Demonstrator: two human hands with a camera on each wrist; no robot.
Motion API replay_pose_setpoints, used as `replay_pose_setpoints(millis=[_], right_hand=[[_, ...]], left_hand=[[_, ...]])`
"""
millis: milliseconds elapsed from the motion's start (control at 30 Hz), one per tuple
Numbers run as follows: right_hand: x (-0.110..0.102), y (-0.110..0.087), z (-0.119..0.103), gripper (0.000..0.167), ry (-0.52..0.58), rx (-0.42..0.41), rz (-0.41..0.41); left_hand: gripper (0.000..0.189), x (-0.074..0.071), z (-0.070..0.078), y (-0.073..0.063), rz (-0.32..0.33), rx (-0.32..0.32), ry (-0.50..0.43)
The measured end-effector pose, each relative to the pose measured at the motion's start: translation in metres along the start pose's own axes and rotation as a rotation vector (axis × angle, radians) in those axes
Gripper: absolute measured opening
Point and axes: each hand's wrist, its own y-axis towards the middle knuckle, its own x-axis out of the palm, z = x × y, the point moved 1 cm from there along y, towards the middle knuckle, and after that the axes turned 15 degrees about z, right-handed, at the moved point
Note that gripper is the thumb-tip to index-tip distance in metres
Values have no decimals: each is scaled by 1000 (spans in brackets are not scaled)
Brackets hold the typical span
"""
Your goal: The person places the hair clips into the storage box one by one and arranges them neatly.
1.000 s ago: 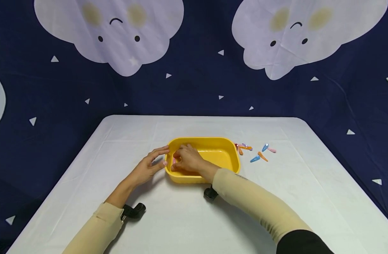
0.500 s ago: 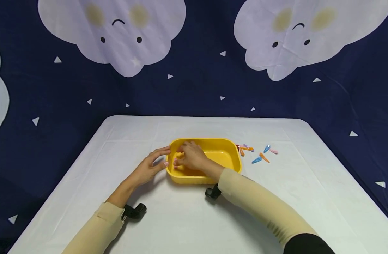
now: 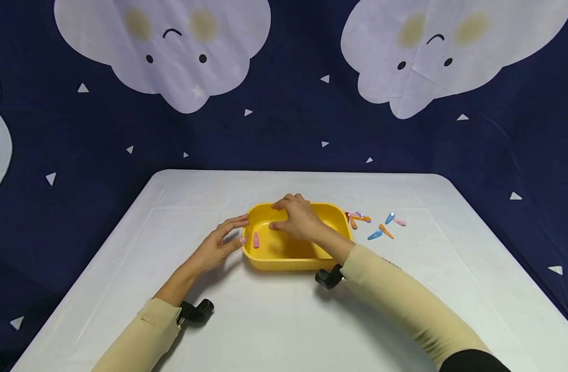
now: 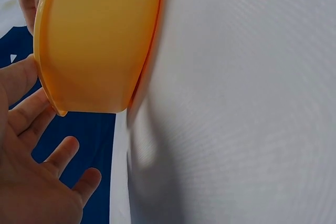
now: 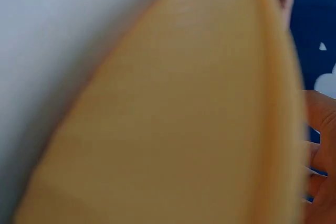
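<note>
A yellow rectangular box [image 3: 284, 264] sits on the white table. Inside it, near the left end, lies a small pink hair clip [image 3: 256, 240]. My left hand [image 3: 215, 249] touches the box's left rim with the tips of its thumb and fingers; the left wrist view shows the other fingers [image 4: 63, 153] spread loosely beside the yellow wall [image 4: 97, 45]. Over the box's interior is my right hand [image 3: 299, 219], thumb and fingers apart with nothing visible between them. In the right wrist view the box wall hides most of that hand.
Right of the box lies a small cluster of hair clips [image 3: 360, 217], orange, red and purple. Farther right are loose blue clips [image 3: 375, 234], an orange clip [image 3: 386, 231] and a pink clip [image 3: 399, 222]. A dark cloud-printed cloth [image 3: 284, 134] hangs behind the table.
My right hand has let go of the pink hair clip at the box's left end, risen and moved right. The clip now lies in plain sight. My left hand stays at the rim.
</note>
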Motion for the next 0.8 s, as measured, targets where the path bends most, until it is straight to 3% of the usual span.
replay_pose_setpoints(millis=[533, 800], right_hand=[[-63, -12, 32, 50, 116, 50, 115], [-87, -17, 57, 51, 110, 155, 138]], left_hand=[[43, 0, -1, 0, 33, 2, 5], [43, -1, 2, -1, 35, -26, 7]])
